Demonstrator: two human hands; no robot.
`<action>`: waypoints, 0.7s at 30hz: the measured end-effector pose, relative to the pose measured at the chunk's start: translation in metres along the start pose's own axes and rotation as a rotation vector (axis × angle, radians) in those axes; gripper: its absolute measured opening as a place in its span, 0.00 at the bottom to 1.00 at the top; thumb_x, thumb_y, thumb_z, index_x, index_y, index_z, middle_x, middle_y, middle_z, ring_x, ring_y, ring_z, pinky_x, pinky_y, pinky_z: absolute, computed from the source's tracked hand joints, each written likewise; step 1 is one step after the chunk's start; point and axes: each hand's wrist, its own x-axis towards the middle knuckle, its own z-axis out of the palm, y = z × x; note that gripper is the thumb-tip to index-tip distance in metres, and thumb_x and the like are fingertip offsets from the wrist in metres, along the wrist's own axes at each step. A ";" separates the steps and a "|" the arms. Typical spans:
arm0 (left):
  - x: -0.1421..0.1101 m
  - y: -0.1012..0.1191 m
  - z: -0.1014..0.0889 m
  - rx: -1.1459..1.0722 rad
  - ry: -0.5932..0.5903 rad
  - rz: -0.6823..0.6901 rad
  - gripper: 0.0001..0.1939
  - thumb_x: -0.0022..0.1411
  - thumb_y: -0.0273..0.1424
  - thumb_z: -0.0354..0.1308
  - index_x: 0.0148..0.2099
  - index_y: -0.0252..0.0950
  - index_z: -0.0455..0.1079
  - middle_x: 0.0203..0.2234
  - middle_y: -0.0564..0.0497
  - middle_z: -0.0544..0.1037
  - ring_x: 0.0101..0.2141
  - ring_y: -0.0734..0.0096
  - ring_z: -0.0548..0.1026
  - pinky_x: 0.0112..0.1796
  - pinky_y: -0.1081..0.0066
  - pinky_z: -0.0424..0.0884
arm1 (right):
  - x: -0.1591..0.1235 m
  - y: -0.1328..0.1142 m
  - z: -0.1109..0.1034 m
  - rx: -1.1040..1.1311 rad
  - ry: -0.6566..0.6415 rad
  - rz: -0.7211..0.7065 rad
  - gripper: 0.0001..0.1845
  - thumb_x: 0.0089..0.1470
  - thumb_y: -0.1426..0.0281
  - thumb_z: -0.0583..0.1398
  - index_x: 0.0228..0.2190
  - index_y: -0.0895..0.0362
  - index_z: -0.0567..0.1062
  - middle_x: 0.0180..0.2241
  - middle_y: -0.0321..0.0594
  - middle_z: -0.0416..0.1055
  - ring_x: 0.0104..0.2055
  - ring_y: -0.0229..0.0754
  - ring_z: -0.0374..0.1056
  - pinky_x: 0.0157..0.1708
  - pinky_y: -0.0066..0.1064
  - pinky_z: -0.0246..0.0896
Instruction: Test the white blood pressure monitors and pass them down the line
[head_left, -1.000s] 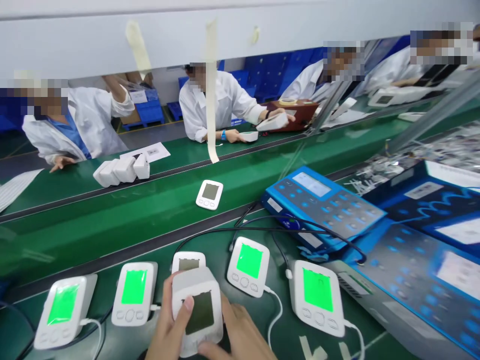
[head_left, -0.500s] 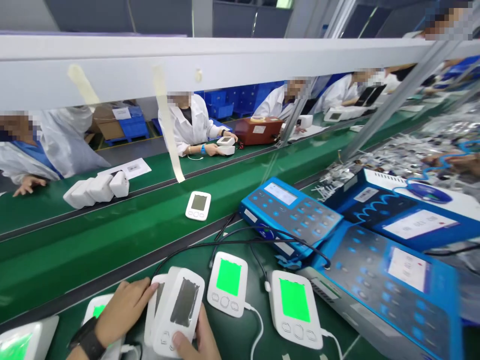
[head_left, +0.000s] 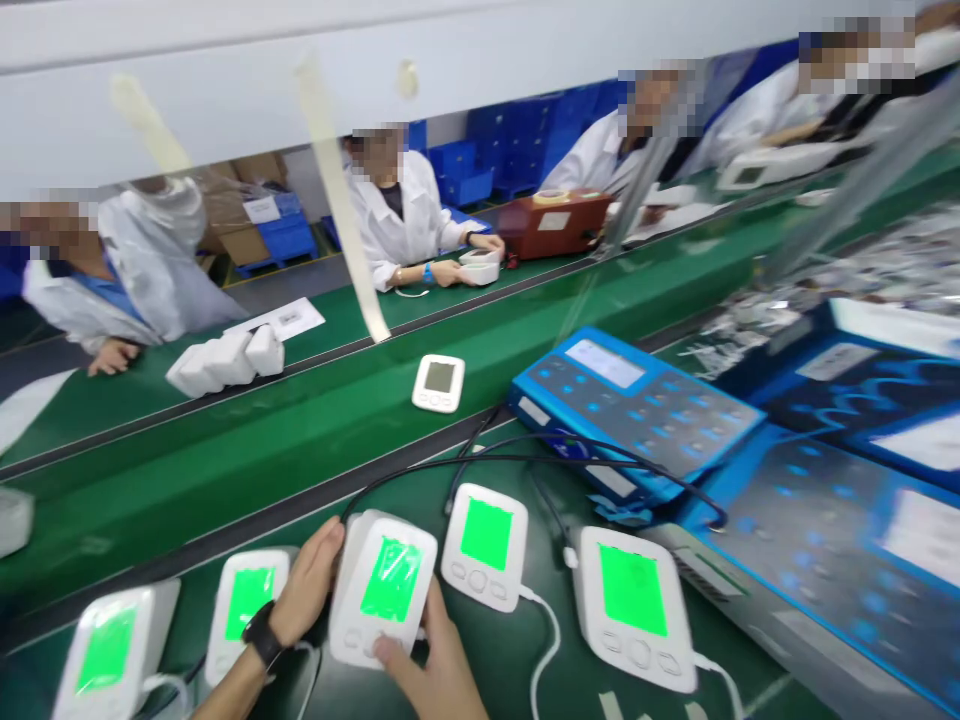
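A white blood pressure monitor with a lit green screen is held tilted by my right hand. That hand is closed around its lower right side, thumb on the front by the buttons. Behind it shows the edge of a second white monitor. My left hand, with a black watch on the wrist, has its fingers drawn together at the left edge of this pair. A black tube runs to those fingertips; what they grip is hidden. Lit monitors stand to the left and right.
More lit monitors stand at the far left and the right, with white cables attached. Blue testers fill the right side. One unlit monitor lies on the green conveyor. Co-workers in white coats sit opposite.
The held monitor's screen has gone from dark grey to lit green. The camera view has shifted, so the bench things sit further right. Both hands stay at the same pair of monitors.
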 end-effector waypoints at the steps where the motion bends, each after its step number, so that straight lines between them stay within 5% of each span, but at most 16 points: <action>1: 0.000 0.003 0.001 -0.019 -0.015 -0.001 0.28 0.65 0.61 0.46 0.30 0.42 0.61 0.18 0.56 0.68 0.20 0.67 0.67 0.23 0.68 0.67 | -0.001 0.001 -0.001 -0.018 0.002 0.011 0.43 0.53 0.57 0.71 0.65 0.54 0.63 0.49 0.48 0.81 0.49 0.57 0.78 0.48 0.44 0.73; 3: -0.006 0.009 0.001 -0.016 -0.003 -0.001 0.29 0.67 0.60 0.39 0.27 0.43 0.55 0.16 0.59 0.59 0.16 0.71 0.58 0.19 0.70 0.59 | -0.004 0.004 -0.003 -0.050 -0.019 0.034 0.43 0.55 0.56 0.69 0.65 0.54 0.62 0.53 0.51 0.79 0.52 0.58 0.76 0.50 0.43 0.72; 9: -0.044 0.031 -0.002 0.176 0.005 0.168 0.20 0.72 0.51 0.45 0.43 0.42 0.66 0.32 0.49 0.75 0.37 0.58 0.73 0.40 0.61 0.65 | -0.009 -0.004 -0.001 -0.085 -0.099 0.075 0.40 0.57 0.50 0.66 0.63 0.54 0.65 0.51 0.50 0.80 0.52 0.58 0.75 0.49 0.43 0.72; 13: -0.051 0.044 -0.008 0.442 -0.089 0.298 0.19 0.76 0.46 0.34 0.38 0.43 0.58 0.25 0.54 0.67 0.26 0.60 0.68 0.32 0.62 0.56 | -0.011 -0.018 0.002 -0.122 -0.069 0.108 0.40 0.56 0.51 0.67 0.63 0.55 0.64 0.50 0.50 0.81 0.49 0.58 0.77 0.47 0.43 0.72; 21: -0.048 0.045 -0.014 0.554 -0.090 0.260 0.17 0.76 0.45 0.35 0.35 0.45 0.51 0.22 0.56 0.64 0.25 0.59 0.67 0.30 0.64 0.52 | -0.013 -0.027 0.004 -0.128 -0.092 0.158 0.44 0.56 0.50 0.66 0.66 0.54 0.61 0.52 0.49 0.80 0.52 0.57 0.77 0.49 0.42 0.73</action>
